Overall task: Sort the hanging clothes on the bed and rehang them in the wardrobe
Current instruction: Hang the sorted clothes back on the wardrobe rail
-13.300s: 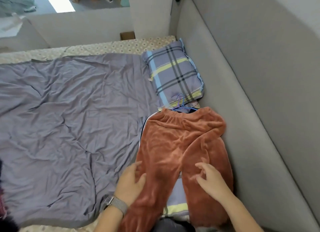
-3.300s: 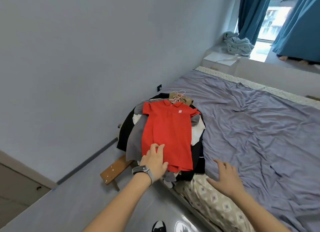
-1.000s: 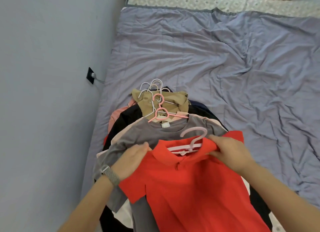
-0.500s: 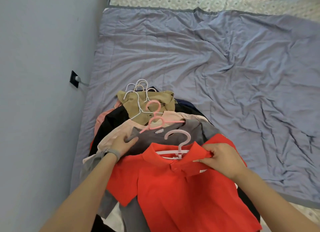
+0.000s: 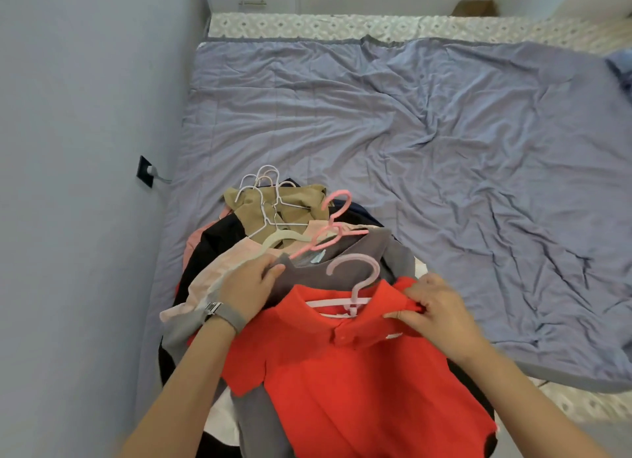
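Currently pinching red polo [image 5: 359, 372] collar with right hand [image 5: 434, 307], left hand [image 5: 249, 283] gripping grey shirt [image 5: 342, 269]; advisable to lift by pink hanger [image 5: 355, 283], keeping shoulders seated

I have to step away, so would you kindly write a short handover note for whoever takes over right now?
Left hand: grips the grey shirt at its shoulder, next layer down in the pile.
Right hand: pinches the collar and shoulder of the red polo shirt, which is on a pale pink hanger.
Things: the pile of clothes on hangers lies at the near left corner of the bed, red polo on top.
Done: nothing from this pile looks sorted off yet.
Left: lift off the red polo, sort the remaining garments, rehang everything in the wardrobe.
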Motion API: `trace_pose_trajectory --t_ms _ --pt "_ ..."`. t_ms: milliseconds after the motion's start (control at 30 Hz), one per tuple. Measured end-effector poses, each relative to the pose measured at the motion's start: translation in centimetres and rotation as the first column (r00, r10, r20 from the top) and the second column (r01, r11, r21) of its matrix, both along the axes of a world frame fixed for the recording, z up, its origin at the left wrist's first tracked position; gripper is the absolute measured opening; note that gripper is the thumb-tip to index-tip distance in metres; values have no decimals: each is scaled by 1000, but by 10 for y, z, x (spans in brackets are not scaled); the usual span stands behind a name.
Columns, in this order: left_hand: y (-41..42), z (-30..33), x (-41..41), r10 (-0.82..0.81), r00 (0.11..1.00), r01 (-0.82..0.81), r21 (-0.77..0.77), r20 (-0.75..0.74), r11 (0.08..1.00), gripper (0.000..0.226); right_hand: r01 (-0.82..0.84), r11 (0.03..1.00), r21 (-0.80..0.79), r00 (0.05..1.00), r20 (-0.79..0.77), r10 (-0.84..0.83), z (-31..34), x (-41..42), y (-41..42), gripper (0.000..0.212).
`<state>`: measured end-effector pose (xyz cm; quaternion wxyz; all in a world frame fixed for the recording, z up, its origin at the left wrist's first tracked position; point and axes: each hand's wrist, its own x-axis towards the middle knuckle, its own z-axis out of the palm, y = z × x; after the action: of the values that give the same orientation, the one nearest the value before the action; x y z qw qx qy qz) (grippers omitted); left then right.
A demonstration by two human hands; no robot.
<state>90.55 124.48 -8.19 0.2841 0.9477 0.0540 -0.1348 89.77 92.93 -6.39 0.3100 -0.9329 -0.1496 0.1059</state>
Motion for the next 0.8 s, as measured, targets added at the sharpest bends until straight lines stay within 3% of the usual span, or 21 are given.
trace_pose_trajectory --t_ms 67,167,300,400,533,600,700,767,800 --pt "-1 31 -11 -25 997 26 -7 74 1000 32 22 998 58 997 66 -26 10 1 -2 62" --pt "-5 72 -39 27 999 -14 -273 42 962 38 -52 991 127 990 140 34 36 1 -2 37" --pt "-13 121 -73 88 996 -83 -497 -13 864 46 -97 989 115 975 209 71 73 -13 -3 31" --pt "-27 147 -101 99 995 -85 -458 7 885 57 -68 993 94 982 181 50 101 -25 -11 32" --pt "-62 169 -125 234 963 -209 -180 133 961 52 16 984 177 1000 2 -17 135 -40 -24 48" --pt "-84 177 -137 350 893 -333 -106 283 937 41 37 984 173 999 -45 -30 139 -50 -33 46" --pt "-130 192 -168 537 659 -551 -147 527 821 28 26 974 224 998 -70 -11 140 -66 -51 52" --pt "-179 203 -194 640 548 -626 -244 539 741 8 44 951 307 991 -135 -3 144 -75 -69 53" --pt "-208 206 -205 687 542 -633 -303 484 713 8 35 935 353 987 -157 22 147 -81 -80 51"
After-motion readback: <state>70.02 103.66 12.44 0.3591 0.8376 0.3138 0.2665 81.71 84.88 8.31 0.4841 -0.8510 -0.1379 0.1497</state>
